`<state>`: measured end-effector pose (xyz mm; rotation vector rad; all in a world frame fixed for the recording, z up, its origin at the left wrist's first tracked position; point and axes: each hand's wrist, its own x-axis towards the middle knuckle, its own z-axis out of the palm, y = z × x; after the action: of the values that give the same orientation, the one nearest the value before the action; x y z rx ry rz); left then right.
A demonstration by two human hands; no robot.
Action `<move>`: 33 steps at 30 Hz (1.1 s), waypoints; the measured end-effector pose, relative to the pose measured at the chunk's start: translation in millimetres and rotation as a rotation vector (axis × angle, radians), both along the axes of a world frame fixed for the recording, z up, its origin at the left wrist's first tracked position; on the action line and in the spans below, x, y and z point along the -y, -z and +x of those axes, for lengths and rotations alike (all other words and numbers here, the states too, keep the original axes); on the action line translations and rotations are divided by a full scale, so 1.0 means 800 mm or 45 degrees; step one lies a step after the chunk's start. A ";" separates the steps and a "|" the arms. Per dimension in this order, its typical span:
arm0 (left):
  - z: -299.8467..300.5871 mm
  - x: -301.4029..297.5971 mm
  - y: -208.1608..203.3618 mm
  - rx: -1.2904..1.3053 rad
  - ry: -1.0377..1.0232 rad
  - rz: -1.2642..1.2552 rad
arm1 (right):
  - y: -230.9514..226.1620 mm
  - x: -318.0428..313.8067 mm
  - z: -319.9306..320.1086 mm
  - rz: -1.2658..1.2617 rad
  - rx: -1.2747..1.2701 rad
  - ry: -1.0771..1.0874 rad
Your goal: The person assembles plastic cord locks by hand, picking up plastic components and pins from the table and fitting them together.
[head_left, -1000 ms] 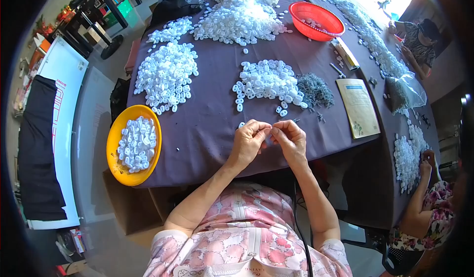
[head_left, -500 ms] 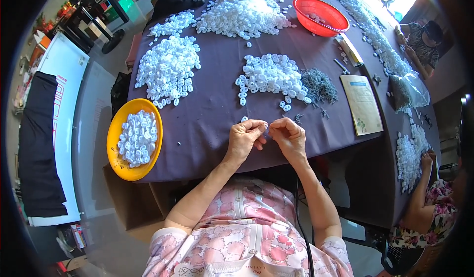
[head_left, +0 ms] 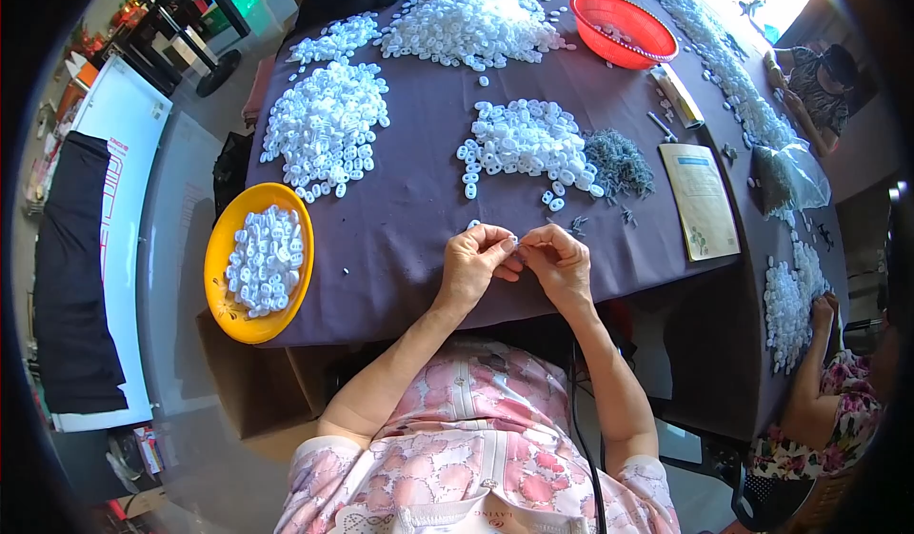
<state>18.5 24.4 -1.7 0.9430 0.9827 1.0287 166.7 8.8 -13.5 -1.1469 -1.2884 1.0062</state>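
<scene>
My L hand (head_left: pixel 473 263) & R hand (head_left: pixel 557 260) pinch one small white part (head_left: pixel 511 243); white pile (head_left: pixel 524 144), grey pile (head_left: pixel 619 161) beyond, yellow bowl (head_left: pixel 224 248) left

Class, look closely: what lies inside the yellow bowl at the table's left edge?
The yellow bowl holds a heap of small white plastic pieces; the bowl's base beneath them is covered.

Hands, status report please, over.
Left hand and right hand pinch one small white piece together. Nearest white pile lies beyond. Nothing between.
</scene>
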 end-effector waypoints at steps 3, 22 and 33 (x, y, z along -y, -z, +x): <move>0.000 0.000 0.003 0.012 0.024 0.012 | 0.001 0.000 0.000 0.002 0.020 0.002; 0.002 0.005 0.003 -0.036 0.010 0.058 | -0.005 0.003 -0.002 0.036 0.131 0.009; -0.002 0.008 0.001 -0.049 0.034 0.102 | -0.011 -0.001 0.000 0.231 0.362 -0.014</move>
<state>17.3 18.2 -2.3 1.0425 0.9646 1.0369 166.8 9.4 -4.9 -1.1712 -1.5783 0.7336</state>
